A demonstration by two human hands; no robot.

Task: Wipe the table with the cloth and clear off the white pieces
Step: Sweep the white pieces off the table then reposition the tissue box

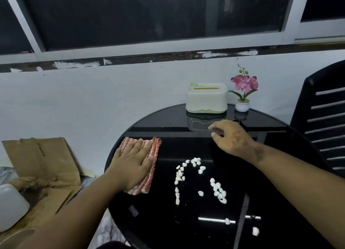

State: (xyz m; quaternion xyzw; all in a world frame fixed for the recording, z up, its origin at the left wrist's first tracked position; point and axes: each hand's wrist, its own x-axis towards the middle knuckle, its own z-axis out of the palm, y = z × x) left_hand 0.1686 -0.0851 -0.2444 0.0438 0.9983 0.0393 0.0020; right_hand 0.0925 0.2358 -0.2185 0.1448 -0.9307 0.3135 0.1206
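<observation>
Dim, soft picture; lamp glare streaks the glossy table (186, 230); edges bend.

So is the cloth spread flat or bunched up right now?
Flat. The striped cloth lies on the black table under the left hand, whose straight fingers press it down.

Print on cardboard (42, 151), table sticker (133, 210) (both unreadable).

I see bare black table (164, 219) between the cloth (149, 166) and the white pieces (199, 181), wide enough for a hand. Behind the pieces the glass lies open up to the cream box (206, 98) and flower pot (242, 105) at the far edge. A black chair (324, 118) crowds the right side.
</observation>
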